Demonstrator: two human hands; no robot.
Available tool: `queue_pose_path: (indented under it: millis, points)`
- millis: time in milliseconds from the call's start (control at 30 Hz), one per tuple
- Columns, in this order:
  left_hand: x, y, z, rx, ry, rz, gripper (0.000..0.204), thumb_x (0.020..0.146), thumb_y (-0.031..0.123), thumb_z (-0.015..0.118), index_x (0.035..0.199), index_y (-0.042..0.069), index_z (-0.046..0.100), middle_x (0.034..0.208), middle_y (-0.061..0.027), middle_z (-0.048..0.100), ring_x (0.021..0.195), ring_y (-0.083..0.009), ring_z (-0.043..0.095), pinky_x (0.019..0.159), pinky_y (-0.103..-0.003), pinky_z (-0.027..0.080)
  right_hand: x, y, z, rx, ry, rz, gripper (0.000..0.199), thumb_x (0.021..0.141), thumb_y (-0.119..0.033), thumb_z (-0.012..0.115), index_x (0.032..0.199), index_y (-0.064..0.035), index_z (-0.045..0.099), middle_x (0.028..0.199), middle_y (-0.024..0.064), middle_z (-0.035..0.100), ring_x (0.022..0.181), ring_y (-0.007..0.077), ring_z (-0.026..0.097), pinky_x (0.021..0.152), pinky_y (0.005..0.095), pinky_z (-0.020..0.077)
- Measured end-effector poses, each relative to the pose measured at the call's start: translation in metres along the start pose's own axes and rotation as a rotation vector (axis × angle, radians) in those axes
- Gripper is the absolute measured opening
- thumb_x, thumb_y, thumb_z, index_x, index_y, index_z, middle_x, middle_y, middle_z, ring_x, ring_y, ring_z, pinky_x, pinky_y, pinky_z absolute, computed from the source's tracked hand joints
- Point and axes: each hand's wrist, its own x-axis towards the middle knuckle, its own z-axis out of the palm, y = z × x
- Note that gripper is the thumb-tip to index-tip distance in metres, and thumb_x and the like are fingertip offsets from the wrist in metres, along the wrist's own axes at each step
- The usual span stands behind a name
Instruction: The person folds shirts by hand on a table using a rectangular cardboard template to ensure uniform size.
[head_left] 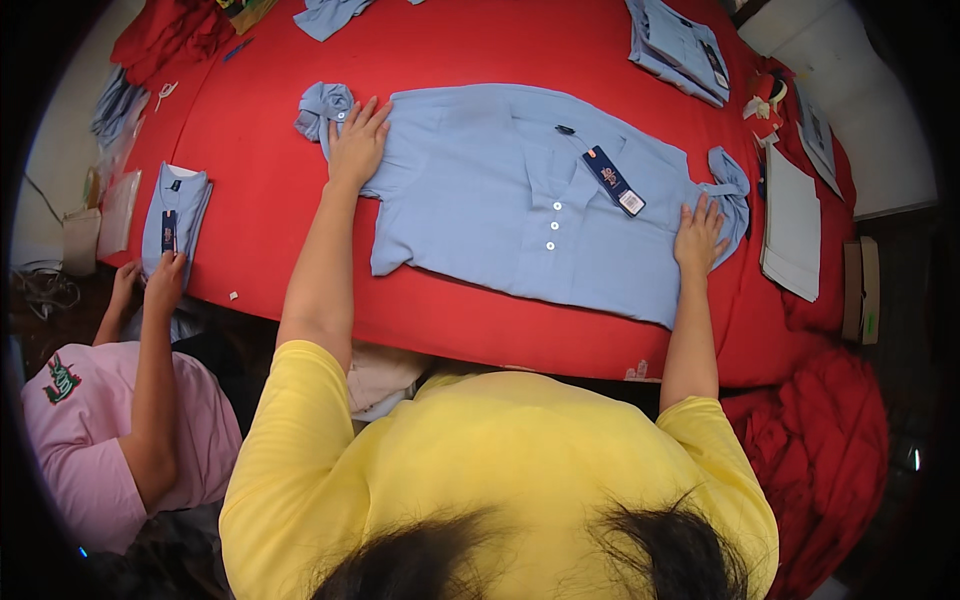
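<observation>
A light blue polo shirt [500,200] lies spread face up on the red table [260,180], buttons showing and a dark hang tag [612,180] near its collar. My left hand [357,140] presses flat on the shirt's left shoulder, beside the bunched left sleeve [322,105]. On the shirt's right side, next to the other rolled sleeve [730,180], my right hand [699,238] lies flat with its fingers spread. Neither hand grips anything.
At the left a person in a pink shirt [110,440] touches a folded blue shirt [173,215] at the table edge. Folded blue shirts [680,45] lie at the back right, white sheets [793,225] at the right, red cloth [820,450] hangs lower right.
</observation>
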Motion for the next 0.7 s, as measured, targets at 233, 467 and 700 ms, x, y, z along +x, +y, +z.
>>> queue_pose_path:
  millis: [233, 467, 700]
  points:
    - [0.010, 0.022, -0.043, -0.033, -0.152, -0.069, 0.027, 0.087, 0.030, 0.060, 0.110, 0.019, 0.068, 0.124, 0.0004, 0.059, 0.127, -0.0232, 0.043, 0.106, -0.064, 0.016, 0.020, 0.046, -0.004, 0.173, 0.095, -0.097, 0.040, 0.090, -0.030, 0.056, 0.127, -0.0168, 0.052, 0.131, 0.0079, 0.051, 0.123, 0.0297, 0.044, 0.099, 0.0524, 0.0319]
    - [0.104, 0.031, -0.081, -0.056, 0.120, 0.157, 0.023, 0.085, 0.028, 0.062, 0.098, 0.013, 0.070, 0.076, -0.0087, 0.068, 0.073, -0.0266, 0.064, 0.071, -0.042, 0.049, 0.079, 0.089, -0.050, 0.572, 0.162, -0.373, 0.015, 0.089, -0.019, 0.060, 0.090, -0.0044, 0.057, 0.093, 0.0161, 0.062, 0.088, 0.0320, 0.060, 0.082, 0.0412, 0.0443]
    - [0.204, 0.017, -0.197, -0.959, 0.374, 0.164, 0.015, 0.090, 0.012, 0.059, 0.097, 0.000, 0.064, 0.083, -0.0045, 0.067, 0.073, -0.0099, 0.061, 0.064, -0.025, 0.048, 0.020, 0.064, -0.204, 0.919, 0.375, -0.368, 0.014, 0.096, -0.019, 0.054, 0.097, -0.0046, 0.055, 0.075, -0.0009, 0.047, 0.071, 0.0093, 0.043, 0.068, 0.0249, 0.0392]
